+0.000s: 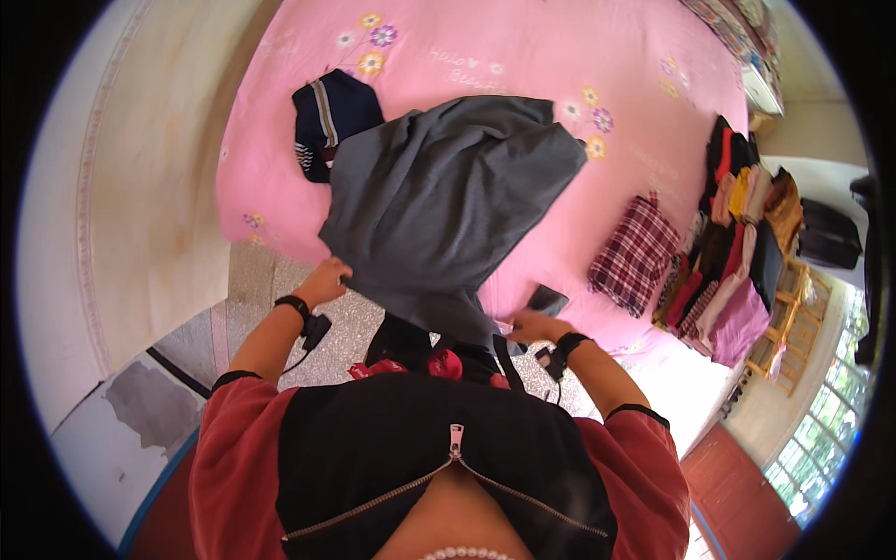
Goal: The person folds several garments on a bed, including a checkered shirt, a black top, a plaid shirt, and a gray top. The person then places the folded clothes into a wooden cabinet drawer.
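A dark grey cloth garment point(448, 189) lies rumpled over the near edge of a bed with a pink floral sheet point(518, 42). My left hand point(326, 281) grips the garment's lower left corner, fingers closed on the cloth. At the garment's lower right side is my right hand point(535, 326), slightly blurred; it touches the cloth near a light-coloured patch, and its fingertips are partly hidden. A small dark grey flap of cloth point(548, 299) lies just beyond that hand. Both wrists wear a black band with a small device.
A folded navy garment with a striped band point(350, 105) touches the grey one at the upper left. To the right lie a folded plaid garment point(635, 253) and a pile of folded clothes point(728, 280). A wall point(161, 175) stands left; a wooden rack point(791, 322) is far right.
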Motion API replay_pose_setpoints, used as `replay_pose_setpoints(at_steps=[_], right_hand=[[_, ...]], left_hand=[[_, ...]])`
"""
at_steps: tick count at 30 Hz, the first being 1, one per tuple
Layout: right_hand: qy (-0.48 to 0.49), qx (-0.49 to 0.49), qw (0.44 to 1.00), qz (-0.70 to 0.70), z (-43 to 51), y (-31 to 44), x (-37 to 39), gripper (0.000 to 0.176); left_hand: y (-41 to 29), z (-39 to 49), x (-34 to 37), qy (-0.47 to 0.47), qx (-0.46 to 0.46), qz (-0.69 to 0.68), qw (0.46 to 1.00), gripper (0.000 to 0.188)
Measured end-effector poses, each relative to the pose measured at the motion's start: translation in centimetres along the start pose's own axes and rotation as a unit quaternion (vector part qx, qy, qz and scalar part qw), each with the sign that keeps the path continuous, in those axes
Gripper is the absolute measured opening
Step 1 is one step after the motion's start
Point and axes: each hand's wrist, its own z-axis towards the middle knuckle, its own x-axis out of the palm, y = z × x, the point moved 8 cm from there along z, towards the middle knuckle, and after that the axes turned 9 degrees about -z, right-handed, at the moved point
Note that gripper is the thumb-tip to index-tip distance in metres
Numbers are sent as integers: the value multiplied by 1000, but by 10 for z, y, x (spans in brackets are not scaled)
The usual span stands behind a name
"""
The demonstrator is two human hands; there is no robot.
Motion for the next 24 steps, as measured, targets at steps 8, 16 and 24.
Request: replay_pose_setpoints(at_steps=[8, 16, 24], right_hand=[[-613, 204, 760, 66, -25, -90, -266, 80], [-643, 116, 753, 79, -23, -48, -374, 95], [-553, 286, 783, -3, -20, -43, -341, 37]], left_hand=[[82, 81, -144, -357, -229, -238, 874, 80], [119, 184, -184, -355, -312, -353, 808, 108], [147, 221, -238, -413, -232, -346, 810, 44]])
